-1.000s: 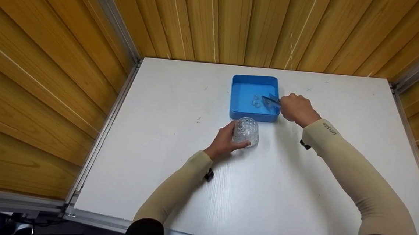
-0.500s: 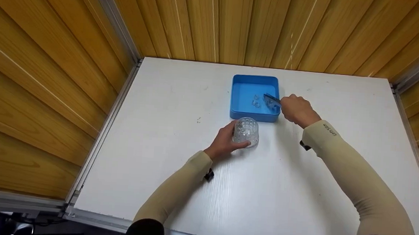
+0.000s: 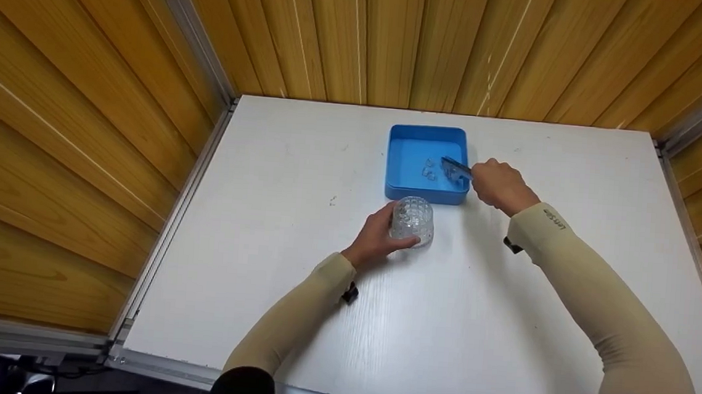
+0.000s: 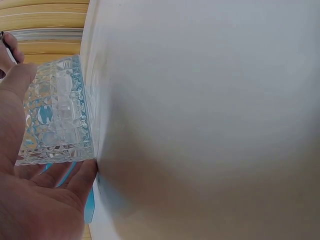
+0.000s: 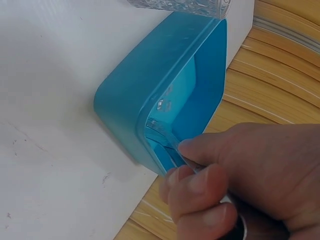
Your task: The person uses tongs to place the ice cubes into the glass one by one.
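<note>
In the head view, my left hand (image 3: 376, 239) holds a clear patterned glass (image 3: 412, 220) upright on the white table, just in front of a blue square box (image 3: 400, 194). The left wrist view has the thumb on one side of the glass (image 4: 57, 110) and the fingers on the other. My right hand (image 3: 501, 184) grips metal tongs (image 3: 455, 167) whose tips reach down inside the box. Several small clear cubes (image 3: 429, 173) lie on the box floor beside the tips. Whether a cube sits between the tips is hard to tell in the right wrist view.
The white table (image 3: 274, 229) is bounded by wood-patterned panels (image 3: 337, 41) at the back and both sides. A metal rail (image 3: 177, 209) runs along its left edge. The near box wall stands between the glass and the cubes.
The tongs have turned slightly inside the box, and the arms look closer together. A few cubes near the tips have shifted a little. My left hand and the glass have stayed put.
</note>
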Demonstrator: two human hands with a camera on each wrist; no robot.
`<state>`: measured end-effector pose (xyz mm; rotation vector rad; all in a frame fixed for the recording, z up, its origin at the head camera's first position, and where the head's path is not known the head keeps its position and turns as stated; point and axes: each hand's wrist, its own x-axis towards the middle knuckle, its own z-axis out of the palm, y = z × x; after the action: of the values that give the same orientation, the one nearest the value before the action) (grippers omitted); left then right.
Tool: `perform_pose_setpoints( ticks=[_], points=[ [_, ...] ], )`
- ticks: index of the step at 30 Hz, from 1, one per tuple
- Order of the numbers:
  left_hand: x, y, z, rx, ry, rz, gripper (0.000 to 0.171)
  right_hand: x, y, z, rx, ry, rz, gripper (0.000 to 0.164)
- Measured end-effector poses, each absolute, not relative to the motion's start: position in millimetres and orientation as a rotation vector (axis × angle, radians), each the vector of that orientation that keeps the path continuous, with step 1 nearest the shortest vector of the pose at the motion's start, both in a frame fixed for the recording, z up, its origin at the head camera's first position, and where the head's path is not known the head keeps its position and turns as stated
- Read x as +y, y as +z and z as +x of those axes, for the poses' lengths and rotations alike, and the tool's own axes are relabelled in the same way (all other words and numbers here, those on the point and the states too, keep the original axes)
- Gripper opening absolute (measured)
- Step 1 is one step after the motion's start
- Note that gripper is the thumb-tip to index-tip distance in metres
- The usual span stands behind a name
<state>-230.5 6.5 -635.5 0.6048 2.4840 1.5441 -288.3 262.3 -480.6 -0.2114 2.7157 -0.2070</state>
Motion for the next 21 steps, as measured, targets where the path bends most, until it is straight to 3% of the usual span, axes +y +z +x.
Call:
perform_pose_setpoints(
  ticks=[13, 21],
  points=[
    [8.3, -634.6, -230.3, 2.496, 1.506, 0.611, 0.091, 281.2, -478.5, -287.4, 2.854, -0.134, -0.307, 0.024],
    [8.8, -636.7, -232.5, 2.486, 1.514, 0.603, 0.09, 294.9, -473.5, -285.0, 2.953, -0.059, -0.35, 0.031]
  ],
)
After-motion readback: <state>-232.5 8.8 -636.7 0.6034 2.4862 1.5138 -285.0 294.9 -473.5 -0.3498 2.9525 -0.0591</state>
